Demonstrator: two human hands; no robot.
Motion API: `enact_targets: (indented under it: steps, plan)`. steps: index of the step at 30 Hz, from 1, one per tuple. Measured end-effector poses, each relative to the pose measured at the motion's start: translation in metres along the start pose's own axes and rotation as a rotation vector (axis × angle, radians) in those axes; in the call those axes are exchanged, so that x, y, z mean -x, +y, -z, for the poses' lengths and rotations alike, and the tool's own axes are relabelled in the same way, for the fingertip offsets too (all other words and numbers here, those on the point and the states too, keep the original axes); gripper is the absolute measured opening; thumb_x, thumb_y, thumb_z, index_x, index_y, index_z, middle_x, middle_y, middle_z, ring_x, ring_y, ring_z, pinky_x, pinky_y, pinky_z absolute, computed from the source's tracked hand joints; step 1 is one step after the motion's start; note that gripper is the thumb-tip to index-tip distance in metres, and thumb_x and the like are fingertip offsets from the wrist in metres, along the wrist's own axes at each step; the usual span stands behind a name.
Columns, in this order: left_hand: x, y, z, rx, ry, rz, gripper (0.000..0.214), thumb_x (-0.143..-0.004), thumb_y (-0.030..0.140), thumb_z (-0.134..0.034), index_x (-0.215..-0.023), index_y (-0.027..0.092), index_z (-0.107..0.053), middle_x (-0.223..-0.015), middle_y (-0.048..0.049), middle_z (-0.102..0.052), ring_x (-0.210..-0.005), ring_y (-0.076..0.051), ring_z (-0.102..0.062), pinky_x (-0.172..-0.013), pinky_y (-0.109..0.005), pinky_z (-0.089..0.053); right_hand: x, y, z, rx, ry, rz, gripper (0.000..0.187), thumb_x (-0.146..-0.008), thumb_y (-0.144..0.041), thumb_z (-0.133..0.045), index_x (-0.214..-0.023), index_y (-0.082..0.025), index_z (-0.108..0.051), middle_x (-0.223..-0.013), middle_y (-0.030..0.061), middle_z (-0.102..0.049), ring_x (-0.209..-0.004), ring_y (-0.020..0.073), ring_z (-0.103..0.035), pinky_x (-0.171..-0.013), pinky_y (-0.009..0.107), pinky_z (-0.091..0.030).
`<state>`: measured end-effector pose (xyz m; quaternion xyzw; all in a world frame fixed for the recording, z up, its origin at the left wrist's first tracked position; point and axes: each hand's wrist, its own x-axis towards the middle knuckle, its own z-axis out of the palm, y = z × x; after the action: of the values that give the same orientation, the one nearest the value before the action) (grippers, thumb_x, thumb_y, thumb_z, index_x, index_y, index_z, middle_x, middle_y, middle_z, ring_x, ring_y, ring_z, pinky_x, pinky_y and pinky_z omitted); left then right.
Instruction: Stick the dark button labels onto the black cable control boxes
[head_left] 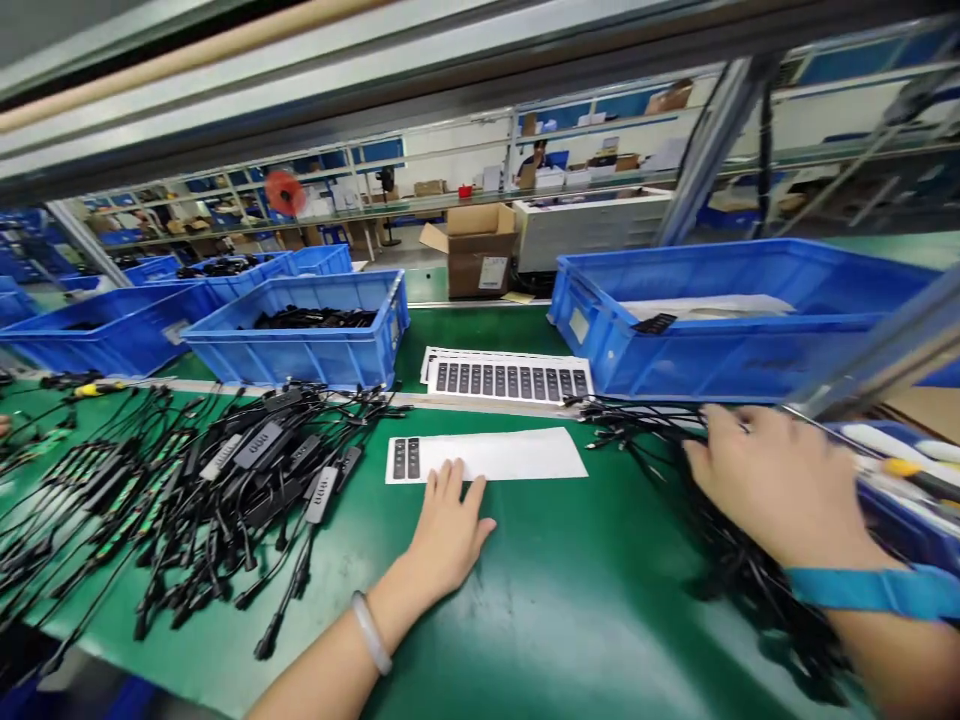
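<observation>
- The left grip (pixel 450 530) lay palm down with its fingers spread, tips on the lower edge of a label sheet (pixel 517 455), pinching nothing.
- The right grip (pixel 784 485) was curled and blurred over a bundle of black cables (pixel 739 565); whether it had hold of one could not be told.
- Just left of the left fingertips, two dark keypad labels (pixel 413 458) remained at the sheet's end; the rest was bare, so that sheet looked mostly used up.
- Beyond the left grip, a second label sheet (pixel 513 381) carried a long row of labels, apparently hardly begun.
- To the left grip's left, cabled controllers (pixel 262 480) lay heaped on the bench (pixel 555 600), a few showing pale, marked faces; how many were finished was unclear.
- Farther left, cabled green circuit boards (pixel 157 490) without visible housings seemed to be at an earlier stage.
</observation>
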<state>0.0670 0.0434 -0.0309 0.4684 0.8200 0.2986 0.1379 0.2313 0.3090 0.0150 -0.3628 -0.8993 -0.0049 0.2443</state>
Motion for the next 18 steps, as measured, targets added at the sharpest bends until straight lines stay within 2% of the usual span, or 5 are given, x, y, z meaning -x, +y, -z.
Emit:
enact_targets:
  steps: [4,6,10,14,18]
  plan:
    - [0.002,0.005,-0.008,-0.047,-0.029,-0.031,0.053,-0.087,0.026,-0.059,-0.136,0.009,-0.049,-0.150,-0.0255,-0.027,-0.142,-0.040,-0.016,-0.113,-0.059,-0.013,0.002,-0.086,-0.036,-0.422,-0.279,0.400,0.026,-0.089,-0.018,-0.049,-0.109,-0.013,-0.065,-0.107,0.0156,-0.061,-0.100,0.0305,-0.060,-0.091,0.044,-0.047]
    - [0.003,0.007,-0.008,-0.103,-0.041,-0.048,0.057,-0.086,0.027,-0.060,-0.138,0.007,-0.046,-0.149,-0.0282,-0.028,-0.141,-0.042,-0.018,-0.112,-0.060,-0.015,0.003,-0.136,-0.055,-0.593,-0.441,0.472,0.025,-0.089,-0.014,-0.049,-0.105,-0.013,-0.067,-0.102,0.0128,-0.062,-0.096,0.0260,-0.061,-0.089,0.039,-0.049]
    - [0.003,0.004,-0.009,-0.231,-0.033,-0.106,0.062,-0.086,0.031,-0.062,-0.140,0.008,-0.043,-0.148,-0.0259,-0.033,-0.140,-0.041,-0.023,-0.111,-0.062,-0.020,0.001,-0.206,-0.084,-0.651,-0.447,0.482,0.014,-0.088,-0.011,-0.055,-0.097,-0.011,-0.066,-0.097,0.0105,-0.060,-0.093,0.0221,-0.058,-0.089,0.038,-0.047]
    - [0.004,-0.004,-0.014,-0.304,0.004,-0.156,0.057,-0.093,0.040,-0.049,-0.142,0.011,-0.040,-0.147,-0.0204,-0.038,-0.139,-0.036,-0.028,-0.112,-0.061,-0.020,0.002,-0.231,-0.092,-0.715,-0.423,0.456,0.006,-0.081,-0.007,-0.064,-0.086,-0.011,-0.063,-0.092,0.0074,-0.057,-0.090,0.0214,-0.055,-0.085,0.038,-0.046]
    - [0.002,-0.003,-0.014,-0.270,0.026,-0.187,0.054,-0.092,0.039,-0.051,-0.140,0.015,-0.043,-0.145,-0.0169,-0.042,-0.139,-0.035,-0.027,-0.112,-0.059,-0.022,0.010,-0.225,-0.070,-0.871,-0.357,0.455,0.010,-0.088,-0.011,-0.056,-0.080,-0.015,-0.059,-0.089,0.0058,-0.057,-0.086,0.0188,-0.054,-0.078,0.030,-0.044]
